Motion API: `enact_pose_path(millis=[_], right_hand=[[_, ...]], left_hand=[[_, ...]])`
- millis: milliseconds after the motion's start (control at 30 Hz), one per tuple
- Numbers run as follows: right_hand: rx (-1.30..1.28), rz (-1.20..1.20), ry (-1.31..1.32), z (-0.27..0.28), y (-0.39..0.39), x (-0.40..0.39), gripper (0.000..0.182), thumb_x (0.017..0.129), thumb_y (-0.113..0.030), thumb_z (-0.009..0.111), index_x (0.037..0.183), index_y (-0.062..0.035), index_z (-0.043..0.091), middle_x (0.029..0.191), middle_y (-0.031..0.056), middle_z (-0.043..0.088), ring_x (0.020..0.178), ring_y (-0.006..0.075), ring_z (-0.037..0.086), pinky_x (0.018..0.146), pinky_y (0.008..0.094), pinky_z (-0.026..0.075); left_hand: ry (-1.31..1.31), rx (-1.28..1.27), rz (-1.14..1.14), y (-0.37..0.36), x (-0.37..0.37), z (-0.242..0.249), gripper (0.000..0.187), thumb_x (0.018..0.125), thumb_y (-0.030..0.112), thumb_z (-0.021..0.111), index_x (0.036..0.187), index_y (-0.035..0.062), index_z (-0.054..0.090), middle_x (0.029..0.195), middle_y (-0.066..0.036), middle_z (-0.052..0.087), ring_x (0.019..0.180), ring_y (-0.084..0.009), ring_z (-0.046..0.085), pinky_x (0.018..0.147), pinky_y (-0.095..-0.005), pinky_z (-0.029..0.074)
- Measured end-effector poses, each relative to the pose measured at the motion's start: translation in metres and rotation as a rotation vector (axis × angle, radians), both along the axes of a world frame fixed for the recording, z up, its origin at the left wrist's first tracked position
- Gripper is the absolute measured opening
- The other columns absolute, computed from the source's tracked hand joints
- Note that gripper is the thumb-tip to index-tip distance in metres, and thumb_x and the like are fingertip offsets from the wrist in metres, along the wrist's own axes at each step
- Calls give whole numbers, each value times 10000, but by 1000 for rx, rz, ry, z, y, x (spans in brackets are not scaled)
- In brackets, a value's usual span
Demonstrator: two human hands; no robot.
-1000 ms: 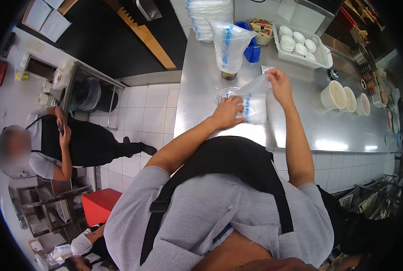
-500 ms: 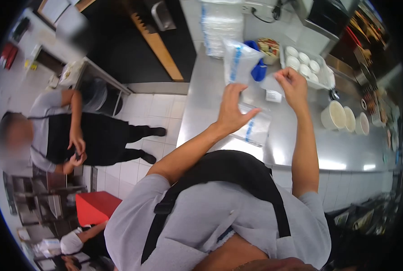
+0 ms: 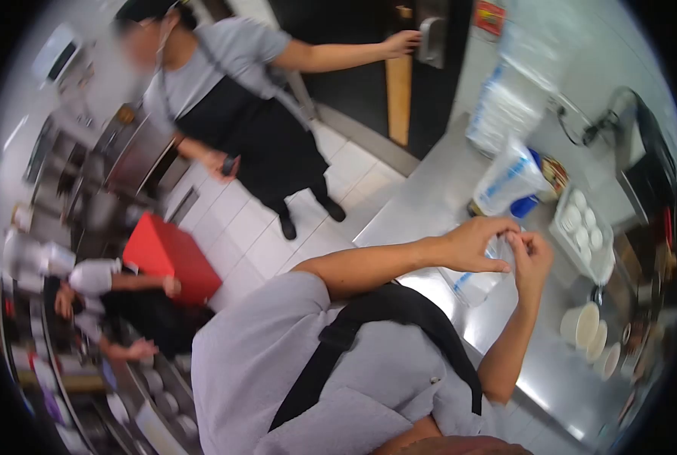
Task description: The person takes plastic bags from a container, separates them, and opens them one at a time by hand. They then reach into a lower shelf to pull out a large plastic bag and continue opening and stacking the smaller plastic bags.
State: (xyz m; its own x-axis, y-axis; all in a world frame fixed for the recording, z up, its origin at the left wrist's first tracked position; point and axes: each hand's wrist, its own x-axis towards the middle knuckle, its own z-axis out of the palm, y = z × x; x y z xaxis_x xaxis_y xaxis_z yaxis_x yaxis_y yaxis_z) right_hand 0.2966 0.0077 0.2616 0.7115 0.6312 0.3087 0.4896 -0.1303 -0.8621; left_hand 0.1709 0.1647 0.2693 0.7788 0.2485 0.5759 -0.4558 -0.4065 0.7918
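Observation:
Over the steel counter (image 3: 399,216), my two hands meet at the fingertips. My right hand (image 3: 531,259) is closed in a pinch on a small clear plastic bag (image 3: 499,247), which hangs between the hands and is partly hidden. My left hand (image 3: 471,246) reaches in from the left with its fingers curved and its thumb held apart. Its fingertips touch or nearly touch the right fingers. Below the hands lies a flat clear bag with blue print (image 3: 475,284). Just beyond them is a bulging bag with blue print (image 3: 507,182), beside a blue scoop-like object (image 3: 524,206).
A white tray (image 3: 554,231) holds several white round items. White tubs (image 3: 579,324) stand at the right. Stacked plastic packs (image 3: 505,106) are at the back. To the left, a co-worker (image 3: 240,106) touches a dark door (image 3: 338,68); another person (image 3: 126,303) is by a red box (image 3: 173,254).
My view has turned left. My hands have come together, the left fingers meeting the right ones. The co-worker has moved to the door and put a hand on its handle.

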Motion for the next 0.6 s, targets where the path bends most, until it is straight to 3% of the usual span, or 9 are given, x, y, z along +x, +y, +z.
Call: enact_pose_path(millis=[133, 233, 267, 367, 400, 533, 600], right_hand=[[170, 95, 357, -7, 9, -36, 103, 907, -91, 781, 927, -15, 716, 772, -22, 641, 636, 32, 489, 579, 192, 363], [214, 186, 456, -21, 10, -65, 96, 933, -78, 748, 995, -33, 691, 762, -31, 616, 647, 15, 498, 555, 177, 353], [262, 198, 454, -27, 11, -77, 93, 933, -72, 746, 996, -31, 692, 765, -25, 622, 638, 16, 497, 542, 179, 352], [315, 217, 479, -32, 18, -117, 85, 926, -41, 746, 993, -19, 698, 797, 2, 654, 647, 25, 529, 545, 185, 387], [269, 206, 522, -28, 12, -134, 82, 919, -23, 749, 986, -10, 703, 824, 16, 675, 674, 31, 563, 574, 187, 425], [220, 184, 433, -47, -12, -197, 80, 928, -34, 748, 978, 10, 702, 868, 35, 711, 763, 58, 633, 665, 209, 506], [143, 291, 571, -57, -26, -235, 126, 956, -112, 736, 1008, -4, 696, 835, 18, 688, 704, 54, 612, 621, 224, 499]], left_hand=[[456, -85, 35, 10, -41, 3, 231, 845, 85, 688, 1054, -14, 679, 1042, -161, 711, 963, -262, 680, 865, -344, 521], [198, -64, 109, 10, -75, 2, 280, 849, 107, 710, 1103, -2, 666, 1055, -155, 700, 968, -256, 677, 852, -342, 522], [163, -17, 78, 7, -86, 7, 369, 849, 139, 732, 1186, 26, 633, 1115, -144, 683, 1002, -281, 668, 866, -368, 522], [212, 195, 64, -6, -120, 24, 452, 836, 162, 754, 1243, 39, 600, 1183, -145, 659, 1054, -301, 657, 898, -405, 520], [287, 175, 74, -13, -131, 21, 476, 817, 169, 760, 1248, 44, 601, 1122, -156, 680, 1019, -330, 668, 902, -442, 525], [477, 123, 31, -10, -196, -9, 279, 840, 50, 675, 1115, 5, 661, 946, -173, 718, 860, -276, 704, 784, -379, 549], [585, 142, -69, -8, -233, -17, 168, 880, 5, 606, 1031, -9, 679, 783, -137, 687, 671, -186, 647, 643, -314, 519]])
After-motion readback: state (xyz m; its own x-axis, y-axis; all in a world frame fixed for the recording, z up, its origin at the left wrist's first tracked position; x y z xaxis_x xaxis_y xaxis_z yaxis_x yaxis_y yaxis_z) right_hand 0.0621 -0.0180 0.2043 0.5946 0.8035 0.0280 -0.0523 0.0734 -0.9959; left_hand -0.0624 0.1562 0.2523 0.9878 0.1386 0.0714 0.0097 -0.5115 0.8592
